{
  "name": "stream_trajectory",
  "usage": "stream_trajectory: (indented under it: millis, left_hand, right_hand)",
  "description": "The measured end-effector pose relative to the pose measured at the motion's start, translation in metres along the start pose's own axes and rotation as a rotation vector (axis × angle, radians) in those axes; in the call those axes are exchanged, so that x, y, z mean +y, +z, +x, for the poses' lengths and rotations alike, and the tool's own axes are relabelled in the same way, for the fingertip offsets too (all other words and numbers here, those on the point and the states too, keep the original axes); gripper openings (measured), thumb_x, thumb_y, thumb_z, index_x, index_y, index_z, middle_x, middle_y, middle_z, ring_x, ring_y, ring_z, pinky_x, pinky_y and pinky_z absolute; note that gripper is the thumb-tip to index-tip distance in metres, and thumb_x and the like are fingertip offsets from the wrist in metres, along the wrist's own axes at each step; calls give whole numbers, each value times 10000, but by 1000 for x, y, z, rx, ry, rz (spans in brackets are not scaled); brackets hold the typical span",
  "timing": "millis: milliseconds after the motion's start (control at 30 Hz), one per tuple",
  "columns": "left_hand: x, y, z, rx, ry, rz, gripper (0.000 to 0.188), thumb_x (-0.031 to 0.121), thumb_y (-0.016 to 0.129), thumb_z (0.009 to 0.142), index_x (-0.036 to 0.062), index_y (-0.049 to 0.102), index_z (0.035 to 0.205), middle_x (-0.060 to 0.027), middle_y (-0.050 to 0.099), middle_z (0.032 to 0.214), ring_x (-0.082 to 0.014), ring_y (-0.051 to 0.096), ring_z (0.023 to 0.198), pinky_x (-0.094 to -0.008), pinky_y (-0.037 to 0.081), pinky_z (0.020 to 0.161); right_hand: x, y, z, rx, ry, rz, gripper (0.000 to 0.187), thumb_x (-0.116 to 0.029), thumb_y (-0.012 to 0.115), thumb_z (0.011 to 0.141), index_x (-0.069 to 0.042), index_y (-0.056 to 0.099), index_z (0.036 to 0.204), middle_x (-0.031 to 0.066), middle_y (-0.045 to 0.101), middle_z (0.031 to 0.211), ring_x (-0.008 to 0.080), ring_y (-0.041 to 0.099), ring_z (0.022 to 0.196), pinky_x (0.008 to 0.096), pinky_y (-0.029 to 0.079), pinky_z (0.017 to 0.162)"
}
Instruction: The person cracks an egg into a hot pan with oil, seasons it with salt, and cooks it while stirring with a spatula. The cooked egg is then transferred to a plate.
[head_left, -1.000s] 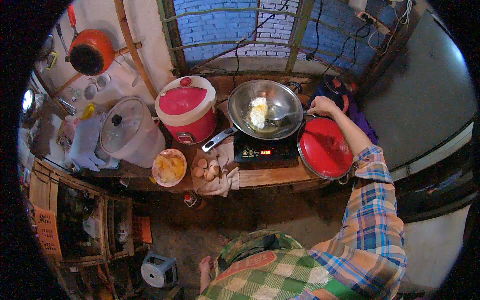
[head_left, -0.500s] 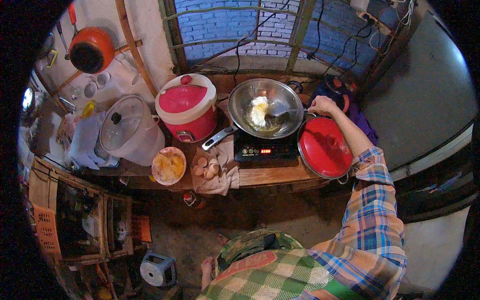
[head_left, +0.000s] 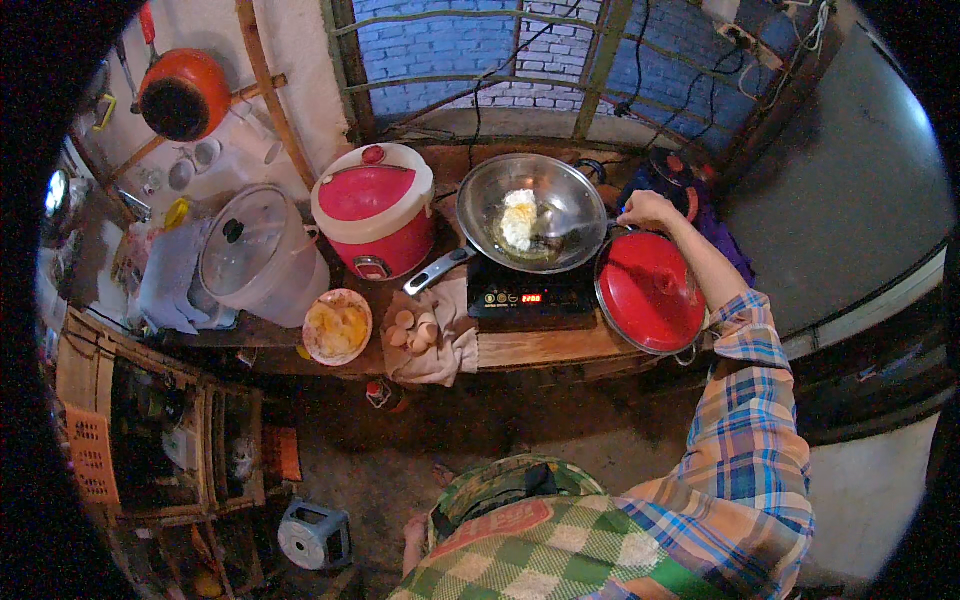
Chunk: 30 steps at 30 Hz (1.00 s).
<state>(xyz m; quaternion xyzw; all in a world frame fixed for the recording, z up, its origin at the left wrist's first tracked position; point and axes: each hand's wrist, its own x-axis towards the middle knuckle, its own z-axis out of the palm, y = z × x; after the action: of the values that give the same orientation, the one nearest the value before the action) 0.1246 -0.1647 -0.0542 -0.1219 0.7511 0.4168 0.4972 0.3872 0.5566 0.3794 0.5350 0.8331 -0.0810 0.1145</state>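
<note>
My right hand is closed at the right rim of a steel frying pan. Its fingers pinch a thin handle-like piece that I cannot make out clearly. White and yellowish egg lies in oil in the pan, which stands on a black induction cooker with lit red digits. Just below that hand is a red lid with a metal rim. My left hand shows only in part at the left edge of the green checked apron, low down; its fingers cannot be made out.
Left of the pan stand a red-and-white rice cooker and a lidded translucent bucket. A bowl with yellow egg and a cloth with eggshells lie along the counter's front. A plastic stool stands on the floor.
The view has shifted very slightly. My right hand stays closed at the pan's rim, and the egg in the pan looks a little changed in shape.
</note>
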Motion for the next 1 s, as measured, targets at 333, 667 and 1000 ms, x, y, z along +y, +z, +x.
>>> stream_trajectory:
  millis: [333, 667, 1000]
  left_hand:
    - [-7, 0, 1, -1, -42, 118, 163, 109, 513, 868, 1, 625, 820, -94, 640, 839, -207, 587, 701, -355, 473, 605]
    - [4, -8, 6, 5, -24, 23, 134, 127, 566, 851, 12, 628, 822, -83, 626, 777, -189, 566, 641, -341, 451, 556]
    - [8, -8, 3, 5, -35, 6, 123, 144, 618, 834, 22, 630, 824, -72, 613, 716, -170, 544, 580, -327, 428, 507]
  right_hand:
    - [12, -6, 4, -170, 59, -35, 357, -394, 716, 684, -57, 702, 802, 95, 676, 749, 227, 655, 700, 381, 506, 651]
    - [12, -15, -5, -42, -20, -137, 337, -381, 692, 715, -66, 710, 834, 92, 658, 688, 218, 636, 618, 373, 498, 599]
    - [0, 2, -1, 49, 14, 42, 361, -404, 669, 729, -52, 695, 801, 119, 646, 669, 246, 630, 616, 381, 488, 590]
